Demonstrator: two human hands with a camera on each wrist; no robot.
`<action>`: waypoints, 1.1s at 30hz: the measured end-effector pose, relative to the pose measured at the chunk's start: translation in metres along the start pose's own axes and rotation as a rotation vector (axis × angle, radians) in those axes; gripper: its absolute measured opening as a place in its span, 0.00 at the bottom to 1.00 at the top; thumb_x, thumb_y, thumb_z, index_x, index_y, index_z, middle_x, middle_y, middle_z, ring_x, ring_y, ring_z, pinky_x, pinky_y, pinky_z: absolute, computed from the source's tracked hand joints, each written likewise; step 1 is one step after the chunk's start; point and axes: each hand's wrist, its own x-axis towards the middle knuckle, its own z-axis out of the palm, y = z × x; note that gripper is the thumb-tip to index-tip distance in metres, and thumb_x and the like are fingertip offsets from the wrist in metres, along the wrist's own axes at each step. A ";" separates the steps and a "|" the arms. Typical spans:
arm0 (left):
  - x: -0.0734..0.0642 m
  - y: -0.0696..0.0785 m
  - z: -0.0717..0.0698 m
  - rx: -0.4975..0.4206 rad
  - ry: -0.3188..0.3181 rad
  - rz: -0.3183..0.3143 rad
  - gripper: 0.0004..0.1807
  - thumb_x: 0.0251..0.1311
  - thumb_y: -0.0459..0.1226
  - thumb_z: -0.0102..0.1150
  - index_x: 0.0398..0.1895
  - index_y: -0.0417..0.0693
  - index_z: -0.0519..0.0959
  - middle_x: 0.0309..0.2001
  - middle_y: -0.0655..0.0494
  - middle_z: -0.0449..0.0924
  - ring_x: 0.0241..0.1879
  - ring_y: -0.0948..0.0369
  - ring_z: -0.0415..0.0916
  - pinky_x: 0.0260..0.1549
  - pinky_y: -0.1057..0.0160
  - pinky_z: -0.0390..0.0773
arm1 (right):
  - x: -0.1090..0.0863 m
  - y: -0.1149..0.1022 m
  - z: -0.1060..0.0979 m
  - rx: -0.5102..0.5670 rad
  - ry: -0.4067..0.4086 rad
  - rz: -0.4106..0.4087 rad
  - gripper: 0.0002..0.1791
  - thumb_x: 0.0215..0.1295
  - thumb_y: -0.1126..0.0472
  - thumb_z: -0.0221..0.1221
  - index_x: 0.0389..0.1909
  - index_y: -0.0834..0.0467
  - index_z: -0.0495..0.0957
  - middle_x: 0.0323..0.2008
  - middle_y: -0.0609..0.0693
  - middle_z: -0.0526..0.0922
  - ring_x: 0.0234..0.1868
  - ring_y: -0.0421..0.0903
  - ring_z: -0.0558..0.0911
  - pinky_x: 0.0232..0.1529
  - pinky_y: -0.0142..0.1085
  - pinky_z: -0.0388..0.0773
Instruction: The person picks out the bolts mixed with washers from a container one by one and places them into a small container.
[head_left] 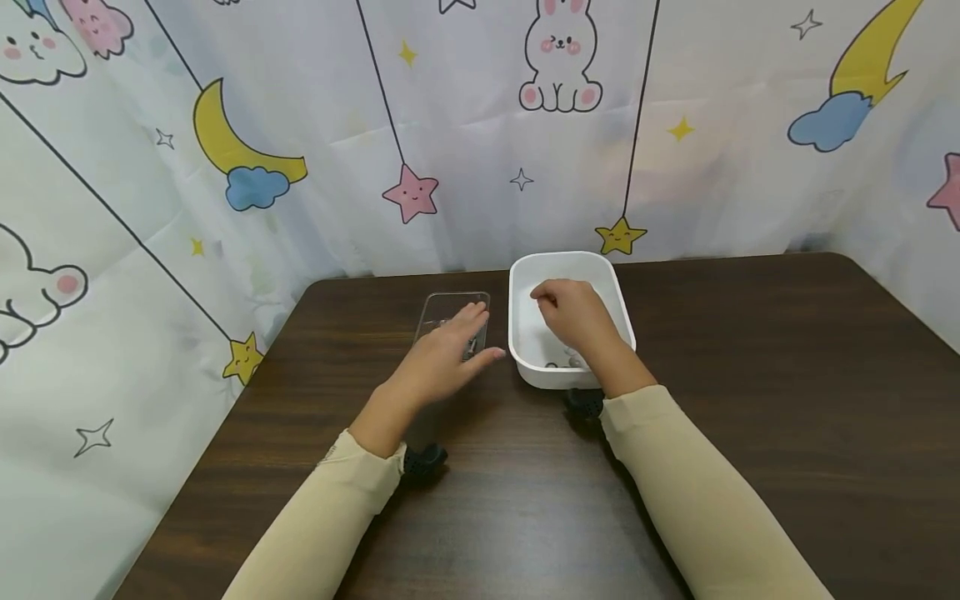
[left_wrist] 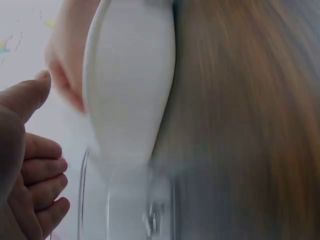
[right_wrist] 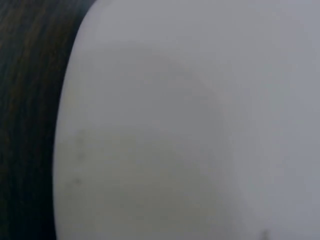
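My left hand [head_left: 442,354] reaches over a clear plastic box [head_left: 427,321], fingers extended and thumb spread apart. Nothing shows between thumb and fingers in the left wrist view, where the hand [left_wrist: 30,170] is beside the clear box [left_wrist: 127,200]. Small shiny pieces [head_left: 472,344] lie inside that box. Over the white tub [head_left: 528,333] is my right hand [head_left: 577,315], bent down with its fingers curled. Its fingertips are mostly hidden in the head view, and I cannot tell whether they hold anything. Small items [head_left: 573,360] lie at the tub's near end.
Both containers stand side by side toward the back of a dark wooden table [head_left: 750,400]. A white patterned curtain [head_left: 465,125] hangs right behind the table and along its left side. Dark wrist devices [head_left: 425,460] sit under both sleeves.
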 end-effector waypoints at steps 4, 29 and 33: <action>0.014 0.017 0.012 0.012 -0.045 0.006 0.40 0.70 0.59 0.48 0.74 0.42 0.62 0.76 0.49 0.56 0.77 0.54 0.50 0.72 0.50 0.59 | 0.001 0.000 0.001 -0.012 0.004 0.000 0.14 0.72 0.64 0.52 0.49 0.60 0.84 0.47 0.55 0.87 0.37 0.50 0.83 0.41 0.44 0.79; 0.024 0.017 0.019 0.066 -0.101 -0.002 0.43 0.68 0.64 0.45 0.73 0.42 0.62 0.75 0.46 0.58 0.76 0.53 0.53 0.72 0.52 0.60 | 0.038 -0.020 -0.055 0.022 -0.155 0.149 0.16 0.73 0.58 0.54 0.56 0.57 0.81 0.51 0.59 0.83 0.51 0.54 0.81 0.50 0.50 0.77; 0.020 0.015 0.019 0.055 -0.107 -0.007 0.44 0.68 0.64 0.43 0.74 0.43 0.61 0.76 0.47 0.57 0.76 0.54 0.51 0.72 0.52 0.59 | 0.062 -0.016 -0.047 -0.093 -0.306 0.170 0.18 0.73 0.59 0.53 0.58 0.60 0.79 0.58 0.61 0.79 0.57 0.58 0.78 0.55 0.54 0.75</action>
